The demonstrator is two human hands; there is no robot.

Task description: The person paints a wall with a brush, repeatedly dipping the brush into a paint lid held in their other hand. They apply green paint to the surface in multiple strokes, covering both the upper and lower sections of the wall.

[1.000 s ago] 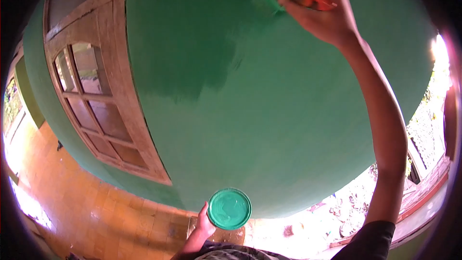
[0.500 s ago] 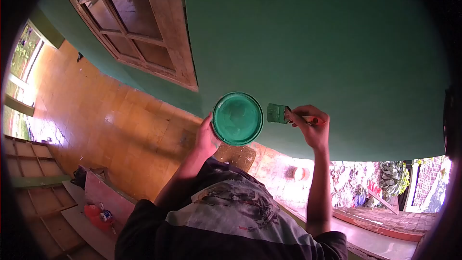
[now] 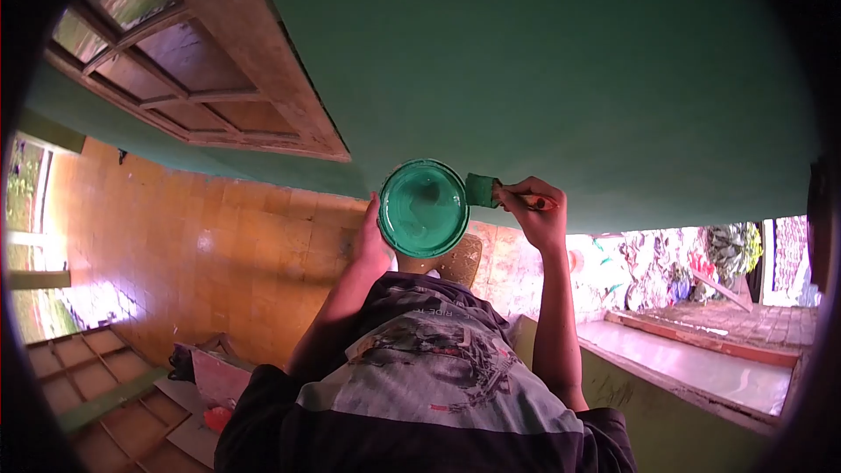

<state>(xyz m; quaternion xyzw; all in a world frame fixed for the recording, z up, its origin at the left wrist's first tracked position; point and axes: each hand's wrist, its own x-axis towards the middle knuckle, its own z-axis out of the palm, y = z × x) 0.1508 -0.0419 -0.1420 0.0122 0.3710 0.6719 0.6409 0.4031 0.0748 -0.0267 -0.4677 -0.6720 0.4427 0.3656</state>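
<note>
Fingers (image 3: pixel 515 196) of the right hand (image 3: pixel 545 217) are closed around a paint brush (image 3: pixel 482 190), pinching it near its hairs. Part of its red handle shows inside the hand. The brush hairs are green and point left, right by the edge of a round tub (image 3: pixel 425 256). I cannot tell if they touch it.

The left hand (image 3: pixel 373 243) holds the tub on its left side. Its thumb lies up along the side, but the other fingers are hidden, so I cannot tell how far they bend. Wet green paint (image 3: pixel 420 221) is in the tub. The tub is in front of the person's shirt (image 3: pixel 429 368), near a big green wall (image 3: pixel 561 79). Up on the left is a wooden window (image 3: pixel 206 92), over an orange floor (image 3: pixel 236 236)
</note>
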